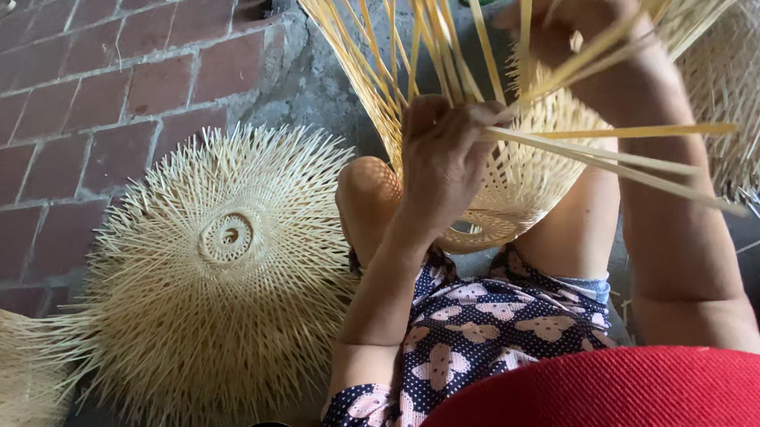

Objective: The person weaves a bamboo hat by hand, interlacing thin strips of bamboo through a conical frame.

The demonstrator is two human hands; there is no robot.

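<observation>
- Half-woven pale bamboo basket (521, 190), bowl-shaped with long loose strips fanning upward, is resting on the person's lap between the knees, directly under both hands.
- The left hand (443, 160) is lying against the basket's woven wall, its fingers closing around a few thin yellow bamboo strips (612, 157) that are sticking out to the right.
- The right hand (576, 26) is reaching higher, above the basket's rim, gripping among the upright strips; its fingers are partly blurred.
- A finished round woven bamboo disc (223, 269) with a small central ring and a fringe of loose ends is lying on the red brick floor (60, 93), just left of the person's knee.
- Another pale woven piece (750, 81) is sitting at the right, behind the right forearm.
- A red rounded edge (616, 398) is filling the bottom of the view.
</observation>
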